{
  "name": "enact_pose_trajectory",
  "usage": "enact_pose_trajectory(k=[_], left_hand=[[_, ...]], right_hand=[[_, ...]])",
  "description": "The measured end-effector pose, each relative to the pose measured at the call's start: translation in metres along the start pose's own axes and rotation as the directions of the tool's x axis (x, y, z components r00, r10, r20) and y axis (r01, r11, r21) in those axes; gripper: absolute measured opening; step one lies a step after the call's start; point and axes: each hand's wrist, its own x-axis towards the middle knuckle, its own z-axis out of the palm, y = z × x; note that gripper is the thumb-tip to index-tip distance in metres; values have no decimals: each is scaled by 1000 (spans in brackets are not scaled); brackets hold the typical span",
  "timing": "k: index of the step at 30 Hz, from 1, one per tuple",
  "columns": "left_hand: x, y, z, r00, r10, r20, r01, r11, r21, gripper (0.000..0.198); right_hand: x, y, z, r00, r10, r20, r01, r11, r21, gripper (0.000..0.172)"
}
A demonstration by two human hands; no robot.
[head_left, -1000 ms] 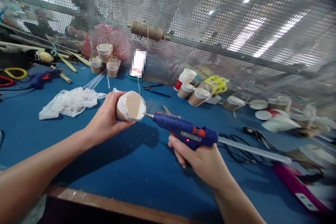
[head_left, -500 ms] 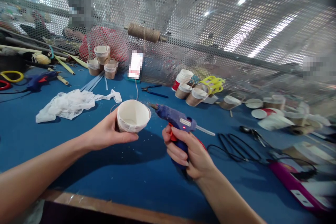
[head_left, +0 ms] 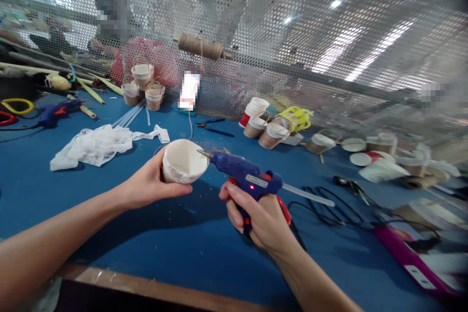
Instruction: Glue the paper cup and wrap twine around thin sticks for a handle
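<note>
My left hand (head_left: 149, 183) is closed around a small paper cup (head_left: 183, 162) wrapped in white lace, its open mouth turned toward me. My right hand (head_left: 258, 214) grips a blue hot glue gun (head_left: 244, 175) with a red trigger and a lit red lamp. The gun's metal nozzle reaches over the cup's right rim into the mouth. A clear glue stick (head_left: 307, 195) pokes out of the gun's back. Both hands hover above the blue table (head_left: 190, 248).
White lace cloth (head_left: 97, 144) lies to the left; a second blue glue gun (head_left: 56, 109) sits beyond it. Finished cups (head_left: 142, 85) and more cups (head_left: 266, 129) stand by the mesh screen (head_left: 292, 48), with twine spool (head_left: 201, 46), pliers (head_left: 214, 126), scissors (head_left: 353, 185), black cord (head_left: 329, 209). A person sits behind the mesh.
The cup was turned from bottom-facing to mouth-facing me. The glue gun drew back, then swung its nozzle over the rim into the cup.
</note>
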Motion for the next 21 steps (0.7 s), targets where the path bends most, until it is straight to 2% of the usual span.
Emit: enact_pose_trajectory(k=[3, 7, 9, 12, 15, 18, 21], left_hand=[[1, -5, -2, 1000, 0, -4, 0, 999, 35, 67], [1, -8, -5, 999, 32, 5, -32, 998, 57, 68], [1, -7, -5, 998, 48, 27, -50, 996, 75, 68], [1, -4, -6, 997, 48, 68, -53, 995, 82, 71], [2, -1, -6, 994, 26, 110, -29, 999, 31, 71], [0, 4, -7, 977, -21, 211, 34, 998, -55, 63], [-3, 9, -7, 940, -58, 337, 96, 990, -99, 50]], right_hand=[[-1, -2, -1, 998, -53, -46, 44, 985, -164, 25], [0, -7, -9, 999, -21, 33, 28, 976, -215, 25], [0, -9, -12, 997, -14, 70, 26, 985, -173, 24], [0, -11, -14, 998, -15, 58, 20, 996, -89, 22], [0, -11, -14, 997, 25, 68, -22, 998, -54, 22], [2, -12, -16, 991, 76, 114, -78, 997, 19, 22], [4, -12, -18, 986, 95, 136, -116, 982, 149, 22]])
